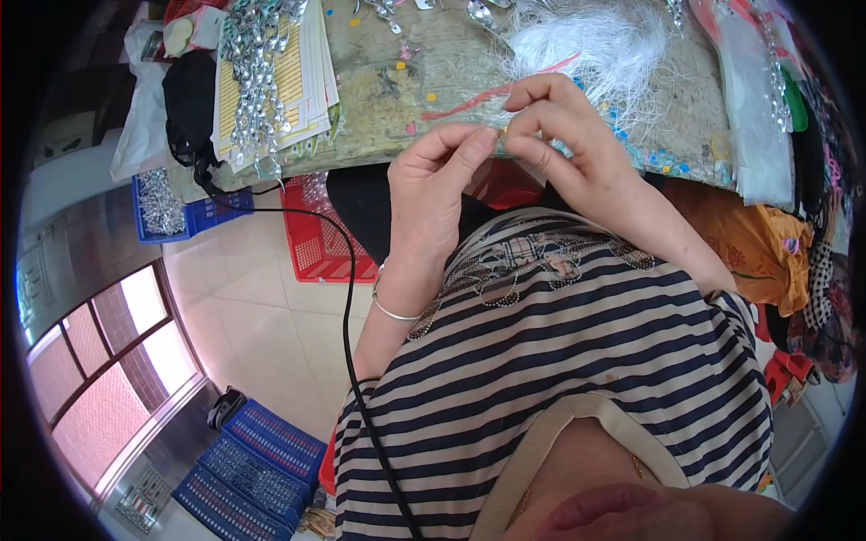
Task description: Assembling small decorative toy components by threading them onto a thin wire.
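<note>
My left hand [433,194] and my right hand [564,135] meet at the near edge of a worn work table [379,99]. Thumb and forefinger of each hand pinch a tiny piece [499,132] between them, too small to identify. A thin clear thread seems to run from it. Just beyond my right hand lies a loose bundle of white thread [586,41]. A silver bangle [392,311] sits on my left wrist.
A stack of yellow-striped cards topped with small metal pieces [266,77] lies at the table's left. Clear plastic bags [753,108] lie at the right. Below the table stand a red crate [316,239], a blue crate of metal parts [167,212] and blue crates [253,464]. A black cable [347,307] hangs down.
</note>
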The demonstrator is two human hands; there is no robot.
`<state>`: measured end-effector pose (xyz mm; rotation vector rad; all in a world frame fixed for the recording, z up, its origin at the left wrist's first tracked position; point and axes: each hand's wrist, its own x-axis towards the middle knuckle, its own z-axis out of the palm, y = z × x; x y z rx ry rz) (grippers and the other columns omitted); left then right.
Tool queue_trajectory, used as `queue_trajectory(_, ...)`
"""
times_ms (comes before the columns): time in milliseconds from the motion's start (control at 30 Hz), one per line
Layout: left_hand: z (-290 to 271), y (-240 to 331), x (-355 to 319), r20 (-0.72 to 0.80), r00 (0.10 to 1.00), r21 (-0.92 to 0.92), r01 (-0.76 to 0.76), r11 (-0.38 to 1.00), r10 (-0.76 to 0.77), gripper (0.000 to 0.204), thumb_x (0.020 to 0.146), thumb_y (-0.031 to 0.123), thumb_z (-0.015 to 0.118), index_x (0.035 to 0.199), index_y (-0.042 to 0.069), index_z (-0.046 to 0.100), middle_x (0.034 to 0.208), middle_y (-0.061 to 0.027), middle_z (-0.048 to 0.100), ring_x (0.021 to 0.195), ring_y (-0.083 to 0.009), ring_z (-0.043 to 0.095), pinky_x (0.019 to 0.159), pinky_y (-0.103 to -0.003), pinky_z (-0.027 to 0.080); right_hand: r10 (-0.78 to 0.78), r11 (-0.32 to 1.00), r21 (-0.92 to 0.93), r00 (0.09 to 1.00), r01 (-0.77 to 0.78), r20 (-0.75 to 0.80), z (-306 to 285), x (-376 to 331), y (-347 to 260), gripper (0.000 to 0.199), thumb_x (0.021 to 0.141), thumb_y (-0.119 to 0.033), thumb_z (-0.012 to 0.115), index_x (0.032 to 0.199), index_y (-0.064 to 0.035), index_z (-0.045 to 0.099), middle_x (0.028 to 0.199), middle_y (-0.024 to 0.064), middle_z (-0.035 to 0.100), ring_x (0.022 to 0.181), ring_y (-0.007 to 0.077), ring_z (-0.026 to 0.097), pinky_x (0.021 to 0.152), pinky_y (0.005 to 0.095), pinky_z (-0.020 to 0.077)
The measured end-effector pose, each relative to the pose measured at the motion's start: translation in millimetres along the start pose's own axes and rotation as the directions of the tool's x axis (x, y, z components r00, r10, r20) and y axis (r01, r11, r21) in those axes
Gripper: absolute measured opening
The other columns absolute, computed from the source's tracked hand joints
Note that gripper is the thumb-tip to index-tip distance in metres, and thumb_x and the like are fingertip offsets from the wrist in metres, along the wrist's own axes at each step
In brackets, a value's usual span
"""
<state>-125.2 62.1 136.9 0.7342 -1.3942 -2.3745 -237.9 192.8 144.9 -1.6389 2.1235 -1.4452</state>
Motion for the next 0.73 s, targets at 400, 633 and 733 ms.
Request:
queue_trajectory(400,0,-1,3,0.158,0.950,0.328,-0.309,0.893,0.270,0.006,0.083,0.004,0.067,0.084,-0.001,0.065,0.073,0.0010,0.055,0.057,-0.0039,0.048,0.050,-0.019,0.037,0.340,0.813,0.442,0.926,-0.378,0.167,2,9,11,0.011,0.093,-0.011,0.053,0.092,0.0002,0.055,0.091,0.0013,0.050,0.085,0.0076,0.048,0.077,0.0219,0.0403)
queue_trajectory(633,-2,-2,3,0.067,0.998,0.075,-0.007,0.997,0.001,0.009,0.082,0.009,0.070,0.087,0.002,0.067,0.068,0.0018,0.058,0.056,-0.0038,0.047,0.049,-0.018,0.036,0.304,0.768,0.533,0.934,-0.356,0.186,2,11,17,0.012,0.093,-0.011,0.054,0.094,-0.0006,0.060,0.093,0.0029,0.053,0.089,0.0095,0.050,0.080,0.0229,0.0415)
queue_trajectory(733,1,1,1,0.013,0.999,0.085,-0.037,0.996,0.036,0.009,0.082,0.008,0.069,0.088,0.002,0.067,0.067,0.0019,0.058,0.056,-0.0044,0.049,0.050,-0.019,0.037,0.268,0.920,0.288,0.963,-0.265,0.027,-5,12,18,0.018,0.092,-0.011,0.055,0.105,-0.0023,0.063,0.099,0.0052,0.055,0.093,0.0117,0.053,0.083,0.0244,0.0426)
